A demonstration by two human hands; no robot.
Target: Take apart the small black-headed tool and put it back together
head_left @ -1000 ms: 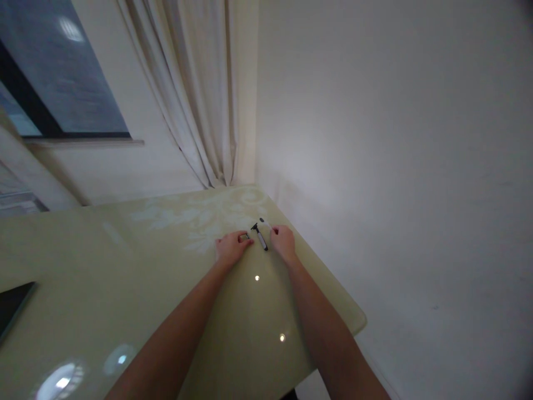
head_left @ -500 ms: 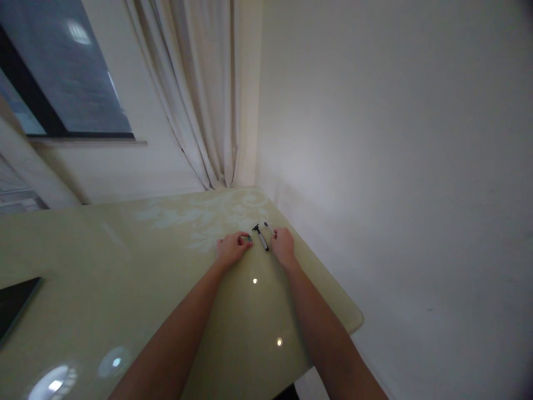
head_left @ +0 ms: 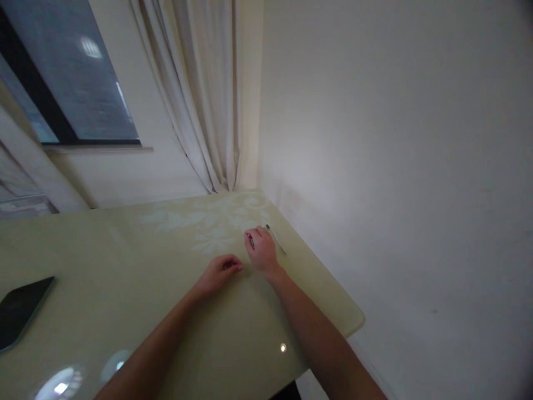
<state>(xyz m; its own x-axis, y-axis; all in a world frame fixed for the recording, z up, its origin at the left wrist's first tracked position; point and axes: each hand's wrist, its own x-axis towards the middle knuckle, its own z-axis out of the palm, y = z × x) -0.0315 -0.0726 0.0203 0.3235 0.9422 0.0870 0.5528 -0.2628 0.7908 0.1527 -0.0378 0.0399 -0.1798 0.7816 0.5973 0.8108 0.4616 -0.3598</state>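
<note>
My right hand [head_left: 262, 250] is closed near the back right corner of the table, its fingertips around a small dark object [head_left: 251, 241] too small to make out. Just right of that hand, a thin, pale stick-like item with a dark tip [head_left: 276, 239] lies on the tabletop. My left hand [head_left: 220, 272] rests lower and to the left, fingers curled together; whatever they may hold is hidden. The two hands are apart. No razor-shaped item shows now.
The glossy pale green table [head_left: 137, 278] has its right edge along a white wall [head_left: 395, 166]. A dark flat object [head_left: 25, 308] lies at the far left. Beyond the table hang curtains [head_left: 208, 100] beside a window [head_left: 100, 94]. Something black and white shows at the bottom edge.
My left hand has drawn back toward me and left. My right hand has moved left, off the pale item, over where the black and silver razor-like item lay. That item is out of sight.
</note>
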